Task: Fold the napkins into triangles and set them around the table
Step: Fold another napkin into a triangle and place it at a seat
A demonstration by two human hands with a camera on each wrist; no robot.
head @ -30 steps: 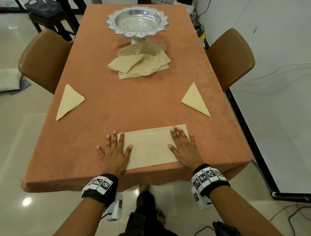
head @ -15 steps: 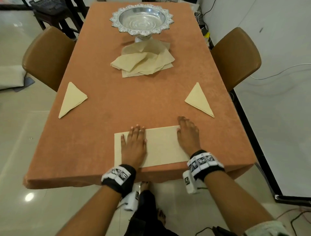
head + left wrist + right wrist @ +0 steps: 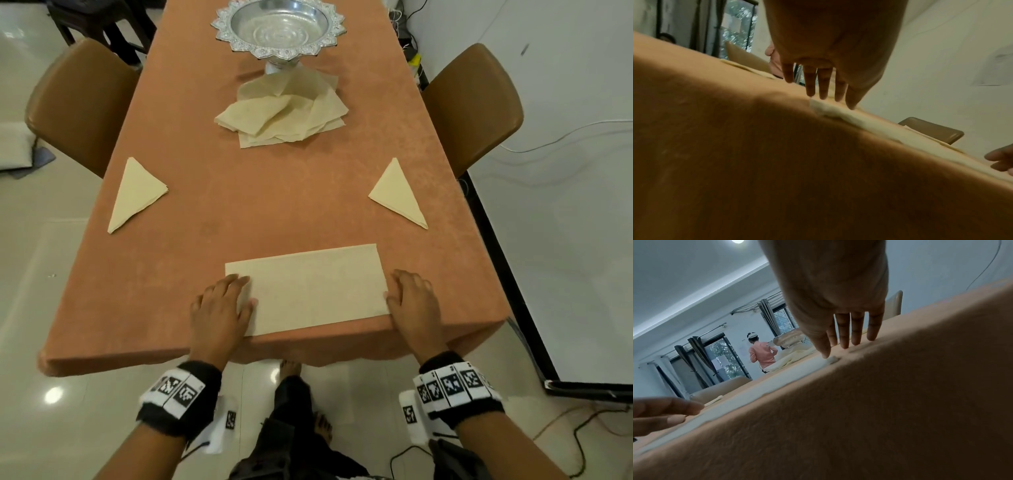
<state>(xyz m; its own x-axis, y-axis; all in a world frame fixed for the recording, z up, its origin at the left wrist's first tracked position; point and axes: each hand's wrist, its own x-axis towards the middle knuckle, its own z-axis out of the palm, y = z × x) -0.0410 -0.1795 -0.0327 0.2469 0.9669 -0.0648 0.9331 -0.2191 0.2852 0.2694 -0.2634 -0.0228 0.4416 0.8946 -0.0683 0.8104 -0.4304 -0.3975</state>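
Note:
A cream napkin (image 3: 315, 289), folded to a rectangle, lies flat at the near edge of the orange-clothed table (image 3: 267, 192). My left hand (image 3: 222, 305) rests flat on its left end, fingers straight. My right hand (image 3: 412, 301) lies flat at its right end, thumb touching the napkin's edge and fingers on the cloth beside it. Two napkins folded into triangles lie further up: the left triangle (image 3: 135, 195) and the right triangle (image 3: 399, 195). A loose pile of napkins (image 3: 284, 113) sits at the foot of a silver bowl. In the wrist views the left fingers (image 3: 823, 87) and right fingers (image 3: 844, 335) are straight.
A silver pedestal bowl (image 3: 279, 27) stands at the table's far middle. Brown chairs stand at the left (image 3: 78, 102) and right (image 3: 472, 106) sides. A person in a pink shirt (image 3: 762, 353) stands far off by the windows. Cables lie on the floor at right.
Both hands have slid outward along the napkin: the left from its middle to its left end, the right off to its right edge. The head view has drawn closer.

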